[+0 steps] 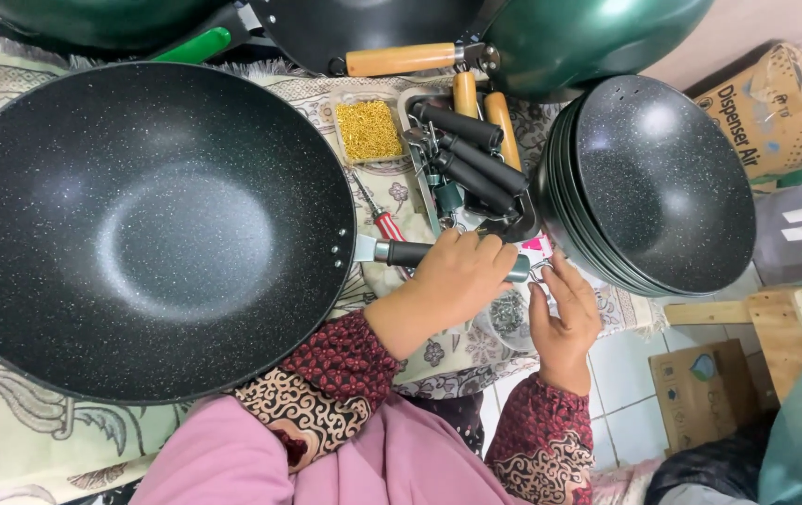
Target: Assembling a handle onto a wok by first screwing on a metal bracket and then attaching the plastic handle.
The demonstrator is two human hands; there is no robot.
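Fingers of the left hand (457,276) wrap tight around the black handle (410,252) of the big black speckled wok (144,229), which lies on the patterned cloth (8,430). Right hand (564,313) pinches a small metal ring (539,271) at the handle's end, beside a stack of black woks (658,187).

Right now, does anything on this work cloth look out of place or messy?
Nothing looks spilled or damaged. The left hand grips the black handle of the big speckled black wok; the right hand touches its end. Spare black and wooden handles lie jumbled in a metal tray.
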